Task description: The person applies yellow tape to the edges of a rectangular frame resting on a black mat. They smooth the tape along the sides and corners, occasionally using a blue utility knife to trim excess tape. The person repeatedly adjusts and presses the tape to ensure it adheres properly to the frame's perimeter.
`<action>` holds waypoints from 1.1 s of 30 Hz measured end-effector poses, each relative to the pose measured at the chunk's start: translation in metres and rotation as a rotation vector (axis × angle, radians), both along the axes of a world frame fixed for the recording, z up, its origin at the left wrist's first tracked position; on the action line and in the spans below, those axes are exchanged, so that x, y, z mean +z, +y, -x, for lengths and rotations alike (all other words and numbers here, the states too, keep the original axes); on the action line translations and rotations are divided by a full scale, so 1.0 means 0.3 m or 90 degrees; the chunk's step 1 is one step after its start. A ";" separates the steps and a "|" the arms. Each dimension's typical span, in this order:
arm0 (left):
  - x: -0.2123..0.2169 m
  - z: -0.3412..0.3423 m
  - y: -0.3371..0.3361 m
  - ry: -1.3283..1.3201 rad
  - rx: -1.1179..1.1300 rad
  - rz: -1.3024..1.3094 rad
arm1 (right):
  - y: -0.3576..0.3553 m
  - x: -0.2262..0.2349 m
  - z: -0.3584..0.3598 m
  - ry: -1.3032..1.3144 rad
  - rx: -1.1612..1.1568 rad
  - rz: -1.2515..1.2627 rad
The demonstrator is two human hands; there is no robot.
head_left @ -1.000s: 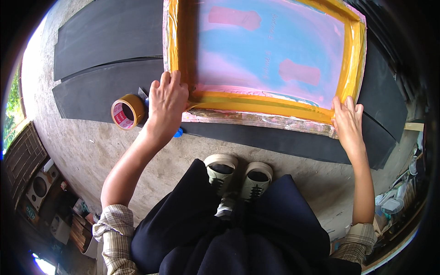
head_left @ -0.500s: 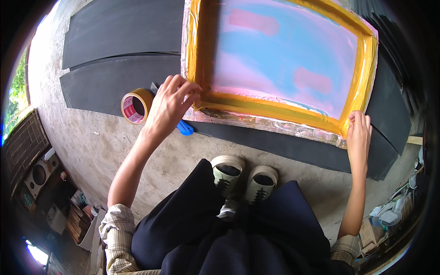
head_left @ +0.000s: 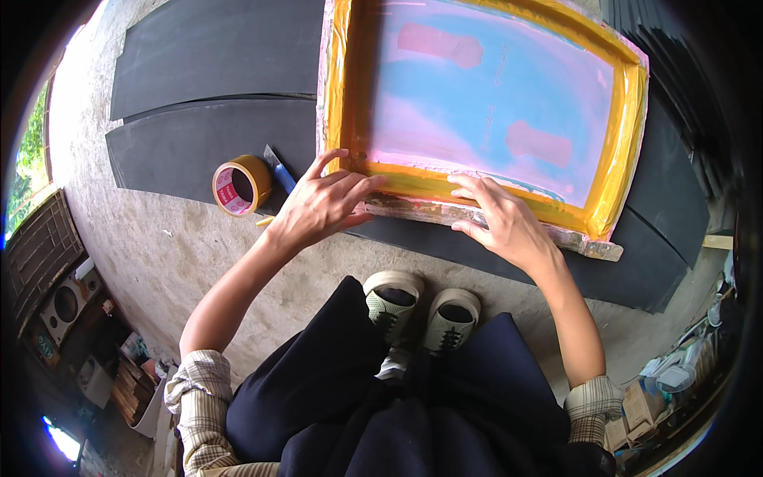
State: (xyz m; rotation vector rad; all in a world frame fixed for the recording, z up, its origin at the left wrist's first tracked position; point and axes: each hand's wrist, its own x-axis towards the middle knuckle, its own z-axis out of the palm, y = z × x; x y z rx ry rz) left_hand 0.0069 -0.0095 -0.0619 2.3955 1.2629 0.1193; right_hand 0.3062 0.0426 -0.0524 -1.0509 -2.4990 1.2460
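A screen-printing frame, its inner edges lined with yellow-brown tape, lies in front of me; its mesh is blue and pink with two rounded pink patches. My left hand rests on the near left corner, fingers spread over the taped near side. Farther right along that side is my right hand, its fingertips on the tape and its thumb apart at the outer edge. Beside my left hand are a tape roll and a blue-handled cutter, partly hidden by the hand.
Dark flat sheets lie beneath and around the frame on the concrete floor. More dark sheets are stacked at the far right. My shoes stand near the frame. Clutter lines the right edge; a speaker stands left.
My right hand has left the near right corner and moved left to the middle of the near side. My left hand has shifted slightly right and nearer, uncovering more of the cutter's upper end.
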 end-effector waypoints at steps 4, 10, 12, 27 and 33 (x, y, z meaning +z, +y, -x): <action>0.025 0.006 0.003 0.045 0.006 0.022 | -0.010 -0.005 -0.015 -0.033 0.013 -0.022; 0.041 -0.031 -0.017 0.113 0.016 0.035 | -0.041 0.001 0.016 -0.019 0.014 -0.033; 0.043 -0.051 -0.012 0.068 0.015 0.023 | -0.047 0.000 0.025 -0.018 0.021 -0.031; -0.003 -0.192 0.015 -0.085 0.065 0.134 | -0.069 -0.041 0.045 -0.039 0.030 -0.080; 0.007 -0.191 0.011 -0.062 0.073 0.139 | -0.061 -0.008 -0.090 -0.065 -0.028 -0.119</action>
